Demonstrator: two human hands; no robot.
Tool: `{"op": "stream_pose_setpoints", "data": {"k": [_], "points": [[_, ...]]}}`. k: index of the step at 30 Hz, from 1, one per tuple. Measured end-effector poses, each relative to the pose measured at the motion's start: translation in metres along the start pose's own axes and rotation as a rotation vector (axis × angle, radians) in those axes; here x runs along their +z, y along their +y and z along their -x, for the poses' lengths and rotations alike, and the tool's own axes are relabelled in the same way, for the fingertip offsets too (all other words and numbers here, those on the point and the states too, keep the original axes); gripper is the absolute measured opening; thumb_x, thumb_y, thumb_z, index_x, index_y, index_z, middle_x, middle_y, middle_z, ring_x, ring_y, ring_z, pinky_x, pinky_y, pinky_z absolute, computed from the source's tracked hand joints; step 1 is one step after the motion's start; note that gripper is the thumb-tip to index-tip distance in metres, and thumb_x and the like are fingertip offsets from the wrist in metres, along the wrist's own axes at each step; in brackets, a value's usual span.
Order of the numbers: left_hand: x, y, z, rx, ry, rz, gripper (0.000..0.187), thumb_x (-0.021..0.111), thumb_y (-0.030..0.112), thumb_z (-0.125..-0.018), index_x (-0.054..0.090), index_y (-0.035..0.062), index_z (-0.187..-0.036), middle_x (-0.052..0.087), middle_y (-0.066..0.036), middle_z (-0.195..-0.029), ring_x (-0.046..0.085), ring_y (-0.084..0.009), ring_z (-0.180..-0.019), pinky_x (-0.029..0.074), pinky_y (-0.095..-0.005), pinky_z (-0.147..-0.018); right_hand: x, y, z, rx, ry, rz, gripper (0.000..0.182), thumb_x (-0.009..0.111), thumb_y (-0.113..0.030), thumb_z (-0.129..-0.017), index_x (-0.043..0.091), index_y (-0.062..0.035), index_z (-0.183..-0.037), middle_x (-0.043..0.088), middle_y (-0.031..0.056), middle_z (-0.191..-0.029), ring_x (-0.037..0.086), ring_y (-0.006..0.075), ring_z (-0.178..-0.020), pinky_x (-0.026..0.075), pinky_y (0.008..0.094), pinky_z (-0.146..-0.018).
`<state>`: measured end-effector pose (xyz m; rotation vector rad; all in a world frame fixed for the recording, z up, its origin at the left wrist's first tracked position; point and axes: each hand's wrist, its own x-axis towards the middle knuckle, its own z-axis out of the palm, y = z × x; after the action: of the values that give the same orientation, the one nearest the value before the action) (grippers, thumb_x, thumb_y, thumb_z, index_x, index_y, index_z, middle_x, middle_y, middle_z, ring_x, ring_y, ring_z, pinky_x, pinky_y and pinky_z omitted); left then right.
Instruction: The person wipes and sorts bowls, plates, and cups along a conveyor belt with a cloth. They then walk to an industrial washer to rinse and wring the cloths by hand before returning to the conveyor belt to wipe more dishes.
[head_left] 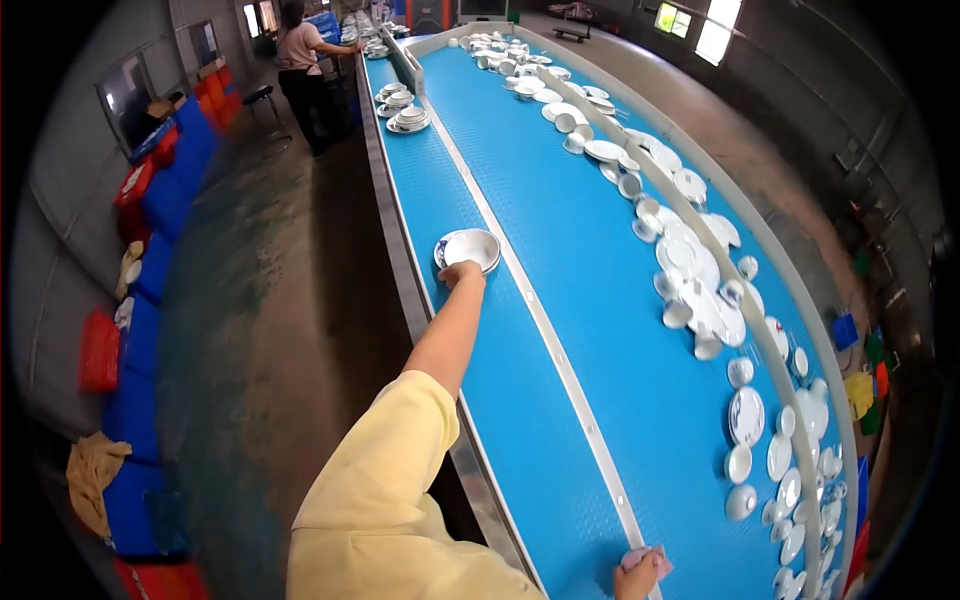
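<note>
My left hand (462, 273) reaches far out over the blue belt with its fingers closed on the near rim of a white bowl (472, 248). The bowl sits with other dishes in a small stack, and a blue-patterned plate edge shows at its left. My right hand (636, 578) is at the bottom of the view, closed on a crumpled pink cloth (650, 560). It is beside the pale divider strip (545, 322) that runs along the blue belt (590, 290).
Two stacks of dishes (408, 120) stand farther up the left lane. Many white plates, bowls and cups (690, 262) lie along the right rail (735, 270). A person (300, 60) works at the far left edge. Blue crates (135, 400) line the left wall.
</note>
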<state>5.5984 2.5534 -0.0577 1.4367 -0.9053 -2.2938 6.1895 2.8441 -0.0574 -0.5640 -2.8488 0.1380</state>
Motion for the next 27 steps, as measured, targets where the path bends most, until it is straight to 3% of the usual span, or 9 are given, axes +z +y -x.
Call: {"op": "stream_pose_setpoints", "data": {"k": [2,10,12,16,17,20,23,25,27], "points": [[0.047,0.027,-0.035,0.033,0.039,-0.032,0.045,0.047,0.010,-0.081,0.032,-0.0049,-0.122,0.046,-0.026,-0.115,0.052,-0.0389,-0.100,0.050,-0.0492,-0.078,-0.010,-0.043,-0.030,0.360,-0.204,0.036,0.034,0.061,-0.002,-0.064,0.049,0.0026,-0.095,0.057,0.0202,-0.080,0.056,0.0313,-0.079,0.043,0.0383,-0.074],[0.159,0.083,-0.205,0.286,0.061,-0.269,0.072,0.064,0.027,-0.073,0.025,-0.0119,-0.119,0.045,-0.030,-0.113,0.050,-0.0402,-0.103,0.047,-0.0405,-0.084,0.016,-0.107,-0.105,0.526,-0.167,0.091,0.040,0.064,-0.013,-0.059,0.046,0.0013,-0.092,0.053,0.0220,-0.080,0.051,0.0388,-0.084,0.036,0.0425,-0.084],[0.164,0.086,-0.204,0.530,-0.089,-0.378,0.089,0.064,0.034,-0.073,0.014,-0.0166,-0.127,0.023,-0.034,-0.131,0.024,-0.0400,-0.126,0.021,-0.0394,-0.105,0.025,-0.111,-0.106,0.531,-0.156,0.042,0.042,0.065,-0.016,-0.060,0.047,0.0014,-0.094,0.053,0.0218,-0.078,0.051,0.0390,-0.084,0.035,0.0444,-0.085],[0.045,0.046,-0.098,1.300,-1.057,-0.871,0.076,0.066,0.026,-0.074,0.026,0.0011,-0.133,0.030,-0.019,-0.134,0.029,-0.0315,-0.124,0.025,-0.0387,-0.103,0.039,-0.137,-0.142,0.545,-0.278,-0.169,0.043,0.064,-0.020,-0.065,0.052,0.0026,-0.100,0.052,0.0246,-0.095,0.049,0.0390,-0.094,0.036,0.0461,-0.086],[0.004,0.058,-0.046,0.684,-1.630,-0.973,0.074,0.066,0.027,-0.074,0.028,0.0027,-0.132,0.026,-0.016,-0.138,0.026,-0.0309,-0.126,0.023,-0.0404,-0.104,0.046,-0.148,-0.150,0.583,-0.372,-0.360,0.044,0.063,-0.020,-0.066,0.053,0.0033,-0.102,0.051,0.0254,-0.103,0.047,0.0391,-0.099,0.036,0.0467,-0.087],[-0.089,0.030,0.029,1.323,-2.524,-0.848,0.078,0.070,0.026,-0.066,0.033,0.0163,-0.134,0.020,-0.013,-0.142,0.023,-0.0337,-0.128,0.026,-0.0443,-0.101,0.058,-0.209,-0.190,0.736,-0.339,-1.234,0.055,0.059,-0.002,-0.062,0.044,0.0050,-0.114,0.055,0.0162,-0.104,0.056,0.0249,-0.091,0.047,0.0335,-0.075],[-0.134,0.007,0.061,1.237,-2.542,-0.881,0.063,0.067,0.029,-0.068,0.044,0.0146,-0.125,0.034,-0.015,-0.135,0.042,-0.0335,-0.116,0.038,-0.0411,-0.091,0.056,-0.277,-0.219,0.892,-0.359,-1.878,0.048,0.059,-0.010,-0.074,0.041,-0.0001,-0.117,0.052,0.0131,-0.108,0.053,0.0232,-0.097,0.048,0.0353,-0.078],[-0.125,0.019,0.076,0.772,-2.246,-1.177,0.046,0.062,0.034,-0.072,0.051,0.0126,-0.111,0.051,-0.015,-0.115,0.056,-0.0322,-0.092,0.046,-0.0380,-0.077,0.034,-0.300,-0.235,0.882,-0.421,-2.106,0.044,0.059,-0.014,-0.076,0.042,-0.0015,-0.115,0.052,0.0125,-0.108,0.053,0.0237,-0.097,0.049,0.0355,-0.078],[-0.122,0.034,0.089,0.814,-2.071,-1.064,0.040,0.059,0.033,-0.074,0.053,0.0118,-0.107,0.055,-0.014,-0.103,0.058,-0.0330,-0.083,0.047,-0.0385,-0.069,0.032,-0.301,-0.238,0.746,-0.509,-2.211,0.041,0.059,-0.022,-0.079,0.043,-0.0043,-0.112,0.053,0.0121,-0.106,0.054,0.0242,-0.097,0.048,0.0358,-0.078]]}}
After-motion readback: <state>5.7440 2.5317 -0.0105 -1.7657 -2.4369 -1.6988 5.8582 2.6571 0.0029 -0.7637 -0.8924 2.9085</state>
